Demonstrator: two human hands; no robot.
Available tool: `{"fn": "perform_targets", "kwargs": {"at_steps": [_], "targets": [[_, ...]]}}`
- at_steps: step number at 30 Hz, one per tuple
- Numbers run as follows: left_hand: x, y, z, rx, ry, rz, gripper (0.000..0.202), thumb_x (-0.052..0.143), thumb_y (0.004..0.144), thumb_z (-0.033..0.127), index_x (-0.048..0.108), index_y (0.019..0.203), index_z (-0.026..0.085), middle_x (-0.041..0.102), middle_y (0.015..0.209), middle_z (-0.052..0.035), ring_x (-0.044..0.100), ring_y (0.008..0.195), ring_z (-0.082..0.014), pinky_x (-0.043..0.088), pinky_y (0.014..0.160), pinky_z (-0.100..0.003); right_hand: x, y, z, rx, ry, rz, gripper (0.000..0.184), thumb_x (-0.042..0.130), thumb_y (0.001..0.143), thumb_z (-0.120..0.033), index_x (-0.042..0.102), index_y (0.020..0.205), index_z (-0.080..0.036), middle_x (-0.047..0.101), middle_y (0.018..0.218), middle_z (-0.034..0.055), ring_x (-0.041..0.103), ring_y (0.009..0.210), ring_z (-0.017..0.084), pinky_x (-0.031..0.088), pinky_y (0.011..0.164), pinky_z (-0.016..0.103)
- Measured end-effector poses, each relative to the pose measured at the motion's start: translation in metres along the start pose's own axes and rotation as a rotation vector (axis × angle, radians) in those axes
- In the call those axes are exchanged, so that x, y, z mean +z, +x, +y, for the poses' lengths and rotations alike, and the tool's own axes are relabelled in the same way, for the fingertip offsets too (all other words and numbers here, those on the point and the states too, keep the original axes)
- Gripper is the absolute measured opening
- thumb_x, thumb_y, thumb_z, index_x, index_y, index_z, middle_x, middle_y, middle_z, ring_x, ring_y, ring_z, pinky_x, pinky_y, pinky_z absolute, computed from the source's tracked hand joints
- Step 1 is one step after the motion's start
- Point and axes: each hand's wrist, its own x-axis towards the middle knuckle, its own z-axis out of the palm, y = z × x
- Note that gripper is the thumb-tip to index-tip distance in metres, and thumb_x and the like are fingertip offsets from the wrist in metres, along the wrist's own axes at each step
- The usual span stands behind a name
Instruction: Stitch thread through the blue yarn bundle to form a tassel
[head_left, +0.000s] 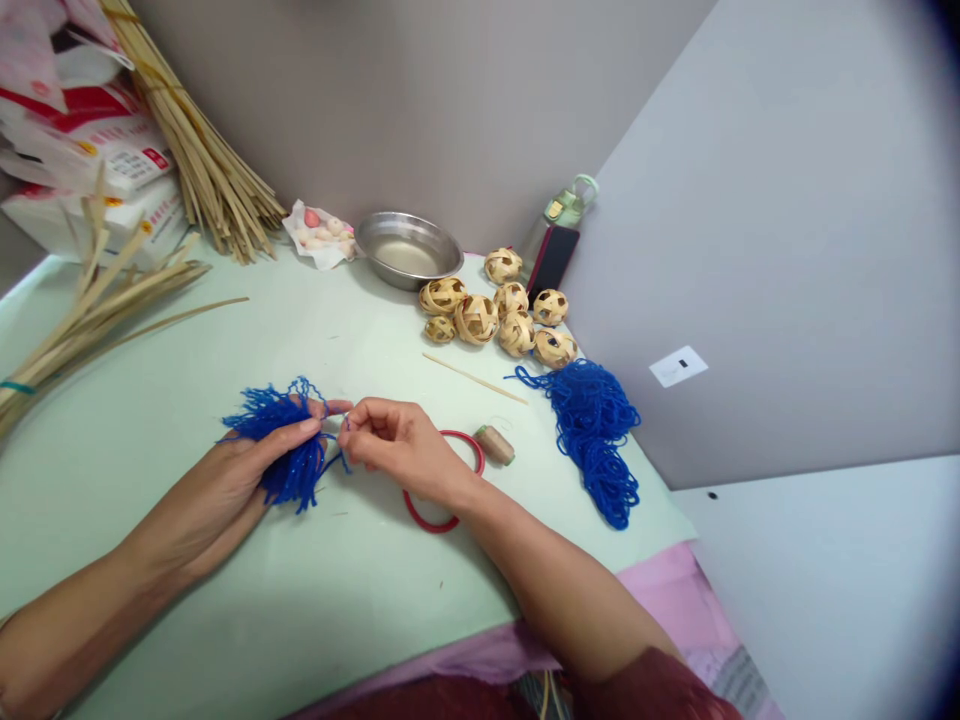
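A fluffy bundle of blue yarn (294, 478), its strands cut and splayed at both ends, is pinched between the thumb and fingers of my left hand (251, 465). Just to its right, my right hand (394, 440) is closed, fingertips pinching a thin blue yarn strand (345, 462) beside the bundle. Under my right wrist lies a red ring (431, 522), partly covered by it. A small spool of tan thread (495, 446) rests on its side by the ring.
Several woven bamboo balls (477, 320) cluster at the back near a metal bowl (409, 250), a phone (553, 262) and a bottle (564, 208). Loose blue yarn (592, 430) lies right, a thin stick (474, 378) mid-table. Bamboo strips (97, 310) fill the left.
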Motion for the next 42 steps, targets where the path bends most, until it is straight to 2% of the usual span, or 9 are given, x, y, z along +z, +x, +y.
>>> {"fn": "perform_targets", "kwargs": {"at_steps": [2, 5, 8, 11, 14, 19, 23, 30, 42], "targets": [[-0.001, 0.0, -0.002, 0.012, 0.044, 0.012, 0.017, 0.099, 0.076, 0.032, 0.09, 0.089, 0.025, 0.092, 0.093, 0.0019, 0.082, 0.095, -0.0203, 0.064, 0.081, -0.02, 0.0, 0.001, -0.001, -0.019, 0.01, 0.055, 0.036, 0.084, 0.085, -0.051, 0.064, 0.083, -0.022, 0.06, 0.075, -0.0032, 0.051, 0.069, 0.013, 0.041, 0.069, 0.028], [-0.002, -0.001, -0.003, 0.032, 0.172, -0.034, 0.019, 0.1, 0.071, 0.036, 0.09, 0.078, 0.022, 0.088, 0.079, -0.0003, 0.079, 0.085, -0.0214, 0.062, 0.077, -0.024, 0.001, 0.001, -0.004, -0.019, 0.013, 0.074, 0.038, 0.085, 0.085, -0.055, 0.065, 0.084, -0.022, 0.059, 0.074, -0.0034, 0.049, 0.068, 0.013, 0.04, 0.068, 0.029], [-0.001, -0.001, -0.003, 0.052, 0.264, -0.092, 0.022, 0.102, 0.064, 0.039, 0.087, 0.069, 0.022, 0.086, 0.073, -0.0018, 0.078, 0.082, -0.025, 0.063, 0.079, -0.03, 0.003, 0.001, -0.007, -0.024, 0.031, 0.044, 0.045, 0.085, 0.084, -0.062, 0.066, 0.085, -0.022, 0.059, 0.072, -0.0036, 0.049, 0.067, 0.013, 0.041, 0.069, 0.03], [-0.001, 0.0, -0.003, 0.03, 0.25, -0.06, 0.026, 0.103, 0.059, 0.043, 0.087, 0.067, 0.024, 0.085, 0.071, -0.0022, 0.077, 0.079, -0.0253, 0.063, 0.078, -0.032, 0.003, -0.001, -0.01, -0.07, -0.007, 0.086, 0.049, 0.081, 0.088, -0.069, 0.067, 0.091, -0.022, 0.062, 0.078, -0.0023, 0.052, 0.073, 0.015, 0.043, 0.072, 0.03], [-0.003, 0.003, -0.004, -0.007, 0.204, -0.007, 0.036, 0.107, 0.046, 0.048, 0.085, 0.062, 0.024, 0.085, 0.072, -0.0031, 0.071, 0.07, -0.0202, 0.063, 0.07, -0.028, 0.001, -0.004, -0.011, -0.079, -0.134, 0.108, 0.05, 0.082, 0.089, -0.068, 0.064, 0.096, -0.022, 0.067, 0.089, -0.0004, 0.056, 0.083, 0.016, 0.044, 0.077, 0.03], [-0.004, 0.006, -0.005, -0.026, 0.064, 0.078, 0.045, 0.111, 0.039, 0.045, 0.09, 0.073, 0.024, 0.087, 0.079, -0.0012, 0.073, 0.076, -0.0156, 0.063, 0.07, -0.018, -0.001, -0.005, -0.004, -0.029, -0.186, -0.074, 0.054, 0.071, 0.097, -0.071, 0.059, 0.08, -0.021, 0.055, 0.075, -0.0035, 0.048, 0.072, 0.014, 0.038, 0.069, 0.03], [-0.003, 0.006, -0.004, -0.015, 0.002, 0.135, 0.052, 0.113, 0.034, 0.044, 0.09, 0.076, 0.023, 0.085, 0.078, 0.0019, 0.076, 0.078, -0.0144, 0.063, 0.069, -0.014, -0.003, -0.003, -0.003, -0.066, -0.107, 0.023, 0.051, 0.075, 0.095, -0.068, 0.061, 0.082, -0.021, 0.061, 0.079, -0.0022, 0.054, 0.075, 0.015, 0.045, 0.075, 0.03], [-0.004, 0.005, -0.005, -0.012, 0.076, 0.063, 0.055, 0.113, 0.036, 0.052, 0.091, 0.077, 0.022, 0.084, 0.075, 0.0001, 0.072, 0.071, -0.0152, 0.063, 0.063, -0.018, -0.003, -0.001, -0.003, -0.027, -0.033, -0.039, 0.05, 0.08, 0.092, -0.066, 0.063, 0.082, -0.02, 0.063, 0.077, -0.0023, 0.055, 0.072, 0.014, 0.048, 0.076, 0.03], [-0.004, 0.004, -0.004, -0.01, 0.133, 0.027, 0.046, 0.11, 0.044, 0.049, 0.09, 0.074, 0.022, 0.085, 0.072, -0.003, 0.072, 0.067, -0.0194, 0.061, 0.057, -0.025, -0.002, 0.002, 0.0, -0.049, -0.007, 0.044, 0.041, 0.088, 0.086, -0.056, 0.068, 0.089, -0.02, 0.069, 0.083, -0.0008, 0.059, 0.075, 0.014, 0.051, 0.075, 0.029]]}}
